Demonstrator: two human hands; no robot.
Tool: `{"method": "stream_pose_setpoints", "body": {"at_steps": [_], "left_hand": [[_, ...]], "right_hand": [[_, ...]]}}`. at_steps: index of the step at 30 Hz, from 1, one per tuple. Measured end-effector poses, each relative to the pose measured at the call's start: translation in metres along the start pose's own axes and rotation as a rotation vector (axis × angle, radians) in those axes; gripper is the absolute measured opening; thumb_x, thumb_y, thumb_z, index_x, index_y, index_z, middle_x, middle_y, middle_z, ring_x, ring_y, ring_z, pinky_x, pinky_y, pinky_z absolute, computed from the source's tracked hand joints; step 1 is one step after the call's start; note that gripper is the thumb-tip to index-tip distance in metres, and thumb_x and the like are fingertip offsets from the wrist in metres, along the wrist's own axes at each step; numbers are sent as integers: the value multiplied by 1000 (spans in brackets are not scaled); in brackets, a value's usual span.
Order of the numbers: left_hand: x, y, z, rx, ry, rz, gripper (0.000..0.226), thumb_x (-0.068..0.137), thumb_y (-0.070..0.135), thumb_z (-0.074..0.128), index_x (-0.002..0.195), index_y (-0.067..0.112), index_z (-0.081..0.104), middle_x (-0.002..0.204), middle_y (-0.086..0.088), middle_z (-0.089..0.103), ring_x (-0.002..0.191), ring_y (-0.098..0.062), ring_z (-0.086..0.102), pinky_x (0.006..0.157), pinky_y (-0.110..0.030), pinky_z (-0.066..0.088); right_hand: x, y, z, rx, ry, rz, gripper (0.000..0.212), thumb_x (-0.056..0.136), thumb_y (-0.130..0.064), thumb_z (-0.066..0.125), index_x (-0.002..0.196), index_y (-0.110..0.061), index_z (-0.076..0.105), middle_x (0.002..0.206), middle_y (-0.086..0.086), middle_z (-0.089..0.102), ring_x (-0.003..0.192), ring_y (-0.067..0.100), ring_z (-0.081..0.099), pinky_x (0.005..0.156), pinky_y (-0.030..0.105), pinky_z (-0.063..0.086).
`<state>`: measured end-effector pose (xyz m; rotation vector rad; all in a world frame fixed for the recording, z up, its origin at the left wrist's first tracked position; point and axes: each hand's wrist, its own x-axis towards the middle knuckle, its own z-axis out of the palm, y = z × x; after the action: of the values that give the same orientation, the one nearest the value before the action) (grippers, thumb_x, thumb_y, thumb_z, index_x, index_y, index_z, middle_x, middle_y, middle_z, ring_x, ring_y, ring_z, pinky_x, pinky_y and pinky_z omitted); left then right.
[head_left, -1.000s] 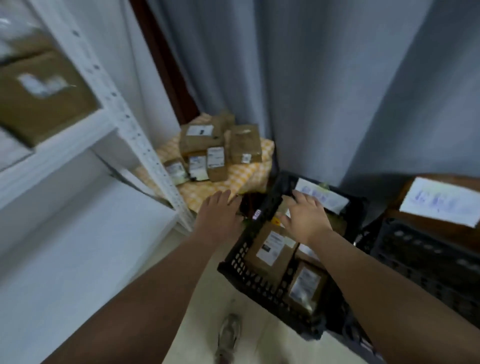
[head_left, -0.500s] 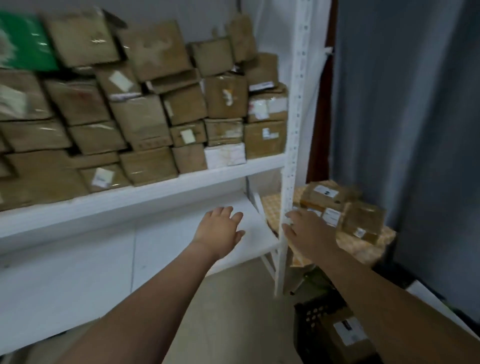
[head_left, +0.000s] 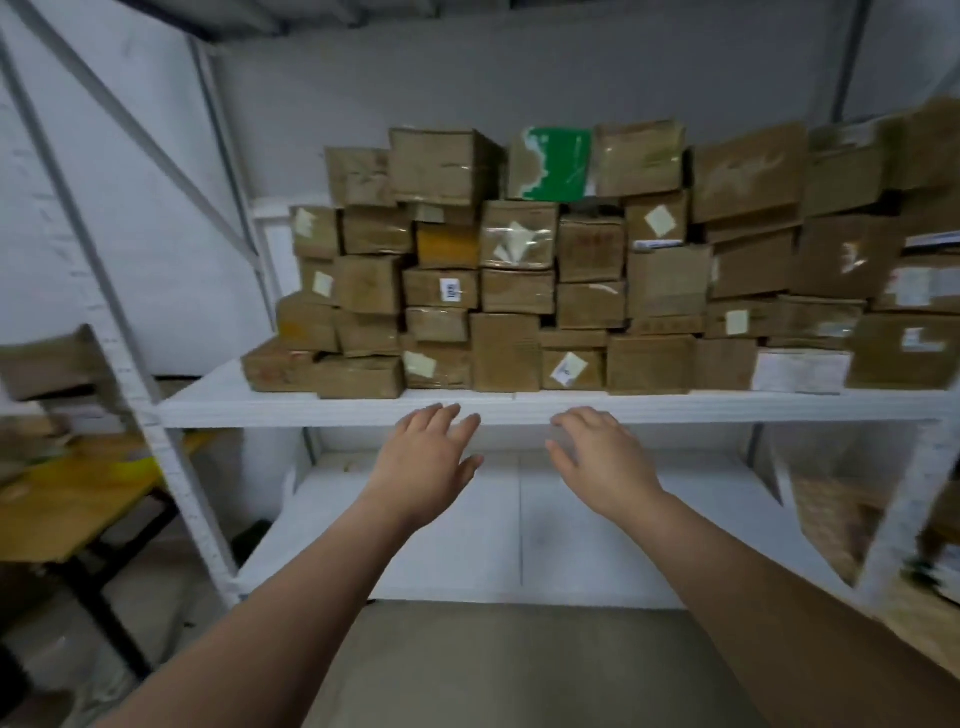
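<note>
On the white shelf (head_left: 311, 408), cardboard boxes (head_left: 519, 291) stand stacked several rows high from near its left end to its right edge, a green-printed box (head_left: 558, 163) among the top row. At the shelf's front edge, the left hand (head_left: 423, 457) and right hand (head_left: 602, 457) reach side by side, fingers loosely spread, holding nothing; contact is unclear. Beneath runs a white lower shelf (head_left: 519, 519), grey wall (head_left: 519, 78) behind, a yellow desk (head_left: 67, 499) at left.

Box labels (head_left: 451, 290) blurred, rightmost boxes (head_left: 930, 145) edge-cropped
</note>
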<state>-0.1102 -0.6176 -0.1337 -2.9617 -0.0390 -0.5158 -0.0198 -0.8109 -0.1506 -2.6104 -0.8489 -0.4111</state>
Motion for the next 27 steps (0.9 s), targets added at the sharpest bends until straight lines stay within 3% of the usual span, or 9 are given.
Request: {"method": "stream_pose_setpoints", "body": {"at_steps": [5,9,18,20,23,27], "left_hand": [[-32,-109,-32,39,97,-129,50,98,44,42,143,22,38,148,-5,39,134,-27,36,106,-37,31],[-34,-162,-43,70,141,-151,51,97,41,47,142,20,41,147,-7,42,134,-29,38,106,-40,33],[48,-234,-53,95,311,-66,59,75,32,76,127,12,58,128,-16,58,113,-35,59,88,-45,51],[79,-243,-62,125,370,-24,65,75,33,76,133,12,53,133,-17,54,119,-35,55,92,-45,49],[127,-253,-76,188,427,2,73,89,43,59,150,19,26,154,-11,28,141,-30,27,114,-42,26],[188,-272,-92,259,472,-13,88,90,52,54,153,18,3,160,-11,7,146,-30,9,118,-40,10]], "right_hand": [[52,-104,5,34,43,-107,40,100,-35,42,136,-18,48,141,0,47,128,21,41,102,33,34],[89,-159,3,80,104,-196,40,98,-31,46,135,-17,50,140,0,48,128,20,42,102,34,35],[184,-190,-16,-18,241,-305,47,98,-35,47,143,-25,40,153,-4,32,142,16,24,116,33,17],[209,-186,-24,-63,309,-310,47,97,-34,49,143,-26,40,153,-3,31,142,16,23,117,33,14],[245,-183,-33,-113,418,-315,46,96,-34,51,141,-26,44,152,-1,34,143,18,23,115,33,5],[287,-184,-37,-253,513,-334,46,90,-31,62,134,-23,52,146,4,44,140,23,33,115,39,3]]}}
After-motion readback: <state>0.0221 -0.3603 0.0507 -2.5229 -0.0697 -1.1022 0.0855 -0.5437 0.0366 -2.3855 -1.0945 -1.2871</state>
